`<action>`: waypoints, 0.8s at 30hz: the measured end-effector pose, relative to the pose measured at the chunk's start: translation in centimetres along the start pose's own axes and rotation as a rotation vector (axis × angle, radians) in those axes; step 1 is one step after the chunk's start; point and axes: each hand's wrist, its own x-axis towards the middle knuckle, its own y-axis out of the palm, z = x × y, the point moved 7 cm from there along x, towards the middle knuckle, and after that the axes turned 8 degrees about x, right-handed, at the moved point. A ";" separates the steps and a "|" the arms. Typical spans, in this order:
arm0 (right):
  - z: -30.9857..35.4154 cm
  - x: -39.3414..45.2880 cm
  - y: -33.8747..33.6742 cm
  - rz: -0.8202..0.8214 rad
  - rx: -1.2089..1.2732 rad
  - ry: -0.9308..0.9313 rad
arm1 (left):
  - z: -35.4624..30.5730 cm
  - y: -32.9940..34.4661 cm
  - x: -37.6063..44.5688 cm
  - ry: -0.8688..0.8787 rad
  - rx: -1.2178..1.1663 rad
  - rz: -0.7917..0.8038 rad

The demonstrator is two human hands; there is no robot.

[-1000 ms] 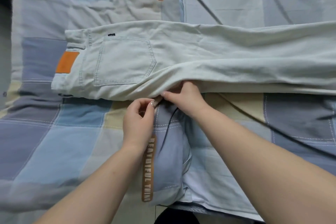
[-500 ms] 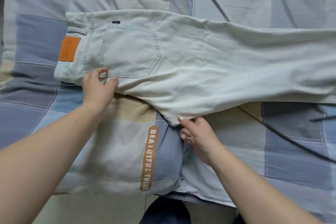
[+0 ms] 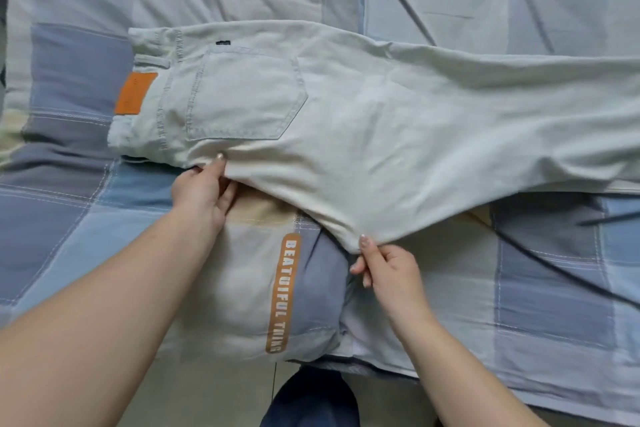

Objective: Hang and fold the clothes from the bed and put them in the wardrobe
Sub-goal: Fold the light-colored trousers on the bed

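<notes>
A pair of pale light-blue jeans [image 3: 398, 135] lies folded lengthwise across the bed, waistband to the left, legs running off the right edge. A back pocket and an orange leather patch [image 3: 135, 94] face up. My left hand [image 3: 204, 191] pinches the near edge of the jeans just below the pocket. At the pointed crotch corner, my right hand [image 3: 388, 270] grips the fabric between thumb and fingers and holds it pulled toward me. The wardrobe is out of view.
The bed wears a checked blue, grey and cream quilt [image 3: 69, 218] with an orange "BEAUTIFUL THING" strip [image 3: 284, 291]. A thin black cable [image 3: 540, 260] crosses the quilt at right. The bed's near edge and floor show at the bottom.
A second ago both hands were together at the crotch. The left hand moved to the seat edge below the pocket; the right pulled the crotch corner out toward me.
</notes>
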 end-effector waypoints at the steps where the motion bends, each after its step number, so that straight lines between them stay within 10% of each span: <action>1: -1.0 0.1 -0.3 -0.001 -0.056 0.028 | 0.1 -0.3 0.2 0.002 0.057 -0.017; 10: 3.1 -0.8 3.2 0.450 -0.552 0.252 | -1.5 -3.7 0.7 0.009 0.108 -0.145; 16: 14.1 6.0 10.9 0.316 -0.617 -0.197 | -7.2 -8.3 3.9 0.297 0.428 -0.247; 24: 19.6 18.9 21.9 0.202 -1.137 -0.522 | -10.3 -9.7 9.4 0.416 0.770 -0.010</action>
